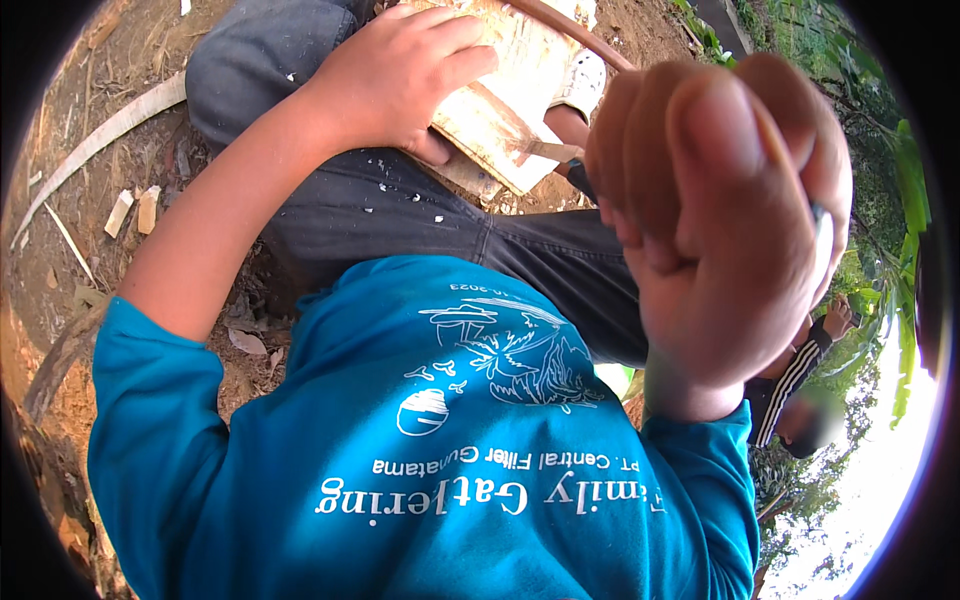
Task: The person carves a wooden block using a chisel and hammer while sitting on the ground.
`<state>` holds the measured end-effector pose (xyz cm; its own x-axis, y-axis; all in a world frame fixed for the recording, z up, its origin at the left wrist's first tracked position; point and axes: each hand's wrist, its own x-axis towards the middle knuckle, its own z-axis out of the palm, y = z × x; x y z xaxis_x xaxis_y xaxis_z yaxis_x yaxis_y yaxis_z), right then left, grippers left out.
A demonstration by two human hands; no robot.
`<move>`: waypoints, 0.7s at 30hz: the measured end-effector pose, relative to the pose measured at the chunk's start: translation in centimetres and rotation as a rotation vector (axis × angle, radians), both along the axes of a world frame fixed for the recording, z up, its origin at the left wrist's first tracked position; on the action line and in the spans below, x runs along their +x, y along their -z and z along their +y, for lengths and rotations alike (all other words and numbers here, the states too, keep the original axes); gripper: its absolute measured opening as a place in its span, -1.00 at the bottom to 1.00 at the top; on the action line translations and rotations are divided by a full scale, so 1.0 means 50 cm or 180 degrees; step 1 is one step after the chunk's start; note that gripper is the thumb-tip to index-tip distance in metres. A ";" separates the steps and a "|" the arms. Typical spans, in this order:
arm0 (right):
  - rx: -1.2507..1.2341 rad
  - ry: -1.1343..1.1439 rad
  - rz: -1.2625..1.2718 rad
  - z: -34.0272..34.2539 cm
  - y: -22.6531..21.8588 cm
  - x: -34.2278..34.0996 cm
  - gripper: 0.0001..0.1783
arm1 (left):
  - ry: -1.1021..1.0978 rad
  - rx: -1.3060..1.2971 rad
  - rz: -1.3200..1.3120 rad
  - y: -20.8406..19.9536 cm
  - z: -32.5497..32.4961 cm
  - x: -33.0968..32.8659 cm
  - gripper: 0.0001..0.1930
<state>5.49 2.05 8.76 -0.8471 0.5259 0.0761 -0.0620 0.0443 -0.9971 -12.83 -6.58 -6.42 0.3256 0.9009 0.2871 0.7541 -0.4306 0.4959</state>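
My left hand (410, 75) lies on a pale, flat wooden board (520, 85) across my lap, its fingers spread on the upper face and its thumb at the near edge. Raised close to the camera on the right, my right hand (715, 200) is closed in a fist; whatever is in it is hidden by the fingers. A brown rod (572, 32) runs from the top edge toward that fist, and I cannot tell if the two meet. Over the board's right corner lies a short tan strip (552, 151), its far end beside the fist.
A shoe (582, 82) shows beyond the board. Wood offcuts (148, 208) and a long curved strip (120, 122) lie on the dirt at left, near a root (62, 365). At right, a person in a striped dark sleeve (795, 385) is before green plants.
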 end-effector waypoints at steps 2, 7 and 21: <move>-0.0277 0.0030 -0.0027 -0.003 -0.010 0.012 -0.59 | -0.0043 -0.0030 0.0026 0.005 -0.002 0.007 -0.33; -0.0301 0.0203 0.0497 -0.015 0.005 0.076 -0.62 | -0.0198 -0.0352 0.0156 0.019 -0.006 0.018 -0.18; -0.0414 0.1267 0.0636 -0.092 0.068 0.243 -0.60 | -0.0149 0.0111 0.0186 0.048 -0.016 -0.009 0.02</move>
<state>17.63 -2.58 5.38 -0.5527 0.8233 0.1290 -0.2569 -0.0211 -0.9662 -13.26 -7.36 -8.83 0.3005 0.9053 0.3004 0.8010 -0.4105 0.4357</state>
